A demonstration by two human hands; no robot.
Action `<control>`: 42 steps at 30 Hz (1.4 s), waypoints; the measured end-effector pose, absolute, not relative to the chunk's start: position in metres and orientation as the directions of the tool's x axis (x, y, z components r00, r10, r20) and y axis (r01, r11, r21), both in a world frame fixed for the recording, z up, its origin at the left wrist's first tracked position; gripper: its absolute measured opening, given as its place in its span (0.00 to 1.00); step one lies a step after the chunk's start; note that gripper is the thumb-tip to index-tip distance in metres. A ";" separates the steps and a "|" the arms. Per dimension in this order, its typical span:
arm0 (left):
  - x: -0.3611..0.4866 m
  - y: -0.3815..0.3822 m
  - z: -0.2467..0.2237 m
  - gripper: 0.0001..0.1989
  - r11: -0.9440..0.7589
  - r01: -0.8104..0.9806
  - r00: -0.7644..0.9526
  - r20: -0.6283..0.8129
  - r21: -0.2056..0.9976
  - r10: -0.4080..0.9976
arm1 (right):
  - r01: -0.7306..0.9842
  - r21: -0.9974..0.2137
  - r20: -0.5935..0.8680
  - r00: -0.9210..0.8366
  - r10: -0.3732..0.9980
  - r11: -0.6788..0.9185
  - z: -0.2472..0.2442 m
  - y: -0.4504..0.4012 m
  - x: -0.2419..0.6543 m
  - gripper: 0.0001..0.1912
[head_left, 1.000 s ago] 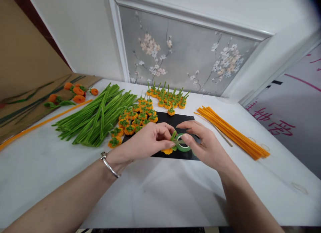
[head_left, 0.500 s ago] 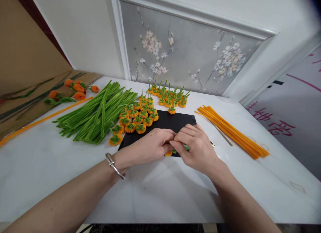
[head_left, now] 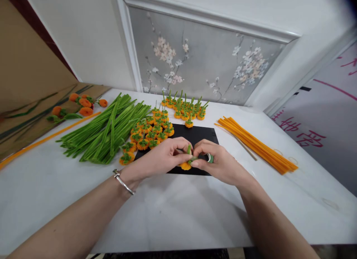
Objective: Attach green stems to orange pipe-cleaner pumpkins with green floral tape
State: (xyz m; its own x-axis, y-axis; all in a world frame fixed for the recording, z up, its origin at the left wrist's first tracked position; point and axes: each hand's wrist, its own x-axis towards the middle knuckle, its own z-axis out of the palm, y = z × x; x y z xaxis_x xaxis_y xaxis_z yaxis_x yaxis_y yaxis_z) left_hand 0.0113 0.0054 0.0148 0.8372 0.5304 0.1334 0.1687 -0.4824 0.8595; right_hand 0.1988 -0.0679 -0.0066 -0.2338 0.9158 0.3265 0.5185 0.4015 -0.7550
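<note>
Over the black mat (head_left: 203, 134), my left hand (head_left: 167, 155) pinches the green stem of a small orange pipe-cleaner pumpkin (head_left: 186, 166). Its ribbed orange body shows just below the fingers, and the stem points up. Close on the right, my right hand (head_left: 216, 162) is closed around a small roll of green tape (head_left: 210, 158), with thumb and forefinger pinched at the stem. A short green strip spans the gap between the two hands. Several finished-looking orange pumpkins (head_left: 154, 135) with green leafy tops crowd the mat's left side.
A heap of green pipe cleaners (head_left: 106, 130) lies left, a bundle of orange pipe cleaners (head_left: 256, 145) right, with a thin stick (head_left: 247, 148) beside it. More pumpkins with green stems (head_left: 185, 110) stand at the back. Orange fuzzy flowers (head_left: 85, 103) rest on cardboard at far left.
My hands have drawn slightly apart, uncovering the pumpkin's green stem and the tape roll. The whole view has shifted a little.
</note>
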 end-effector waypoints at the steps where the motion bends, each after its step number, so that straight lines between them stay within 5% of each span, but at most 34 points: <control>1: 0.010 0.007 0.016 0.10 -0.467 0.167 0.840 0.122 0.868 0.528 | 0.496 -0.767 0.340 -0.224 0.913 0.407 -0.007 -0.068 0.198 0.04; 6: 0.008 0.009 0.022 0.12 -0.370 0.133 0.876 0.066 0.919 0.478 | 0.399 -0.838 0.332 -0.165 0.929 0.371 -0.003 -0.070 0.197 0.06; 18: 0.008 0.001 0.028 0.14 -0.392 0.156 0.869 0.063 0.906 0.491 | 0.518 -0.806 0.282 -0.090 0.955 0.287 0.003 -0.072 0.200 0.07; 26: 0.006 -0.005 0.028 0.22 -0.017 0.082 0.865 -0.063 0.996 0.498 | 0.433 -0.869 0.220 -0.096 0.971 0.240 0.005 -0.077 0.204 0.09; 39: 0.011 0.000 0.023 0.14 -0.233 0.180 0.814 -0.011 0.956 0.581 | 0.482 -0.822 0.267 -0.144 0.953 0.303 0.005 -0.077 0.204 0.05; 42: 0.012 -0.001 0.020 0.13 -0.278 0.213 0.827 -0.021 0.937 0.561 | 0.461 -0.816 0.336 -0.113 0.935 0.349 0.004 -0.075 0.203 0.12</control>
State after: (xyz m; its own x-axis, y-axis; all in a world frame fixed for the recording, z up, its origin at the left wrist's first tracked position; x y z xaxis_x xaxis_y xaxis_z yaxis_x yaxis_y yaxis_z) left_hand 0.0124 -0.0014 0.0196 0.8272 0.5615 -0.0208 0.2125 -0.2784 0.9367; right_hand 0.2026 -0.0753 0.0044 -0.1126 0.9350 0.3364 0.4610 0.3490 -0.8159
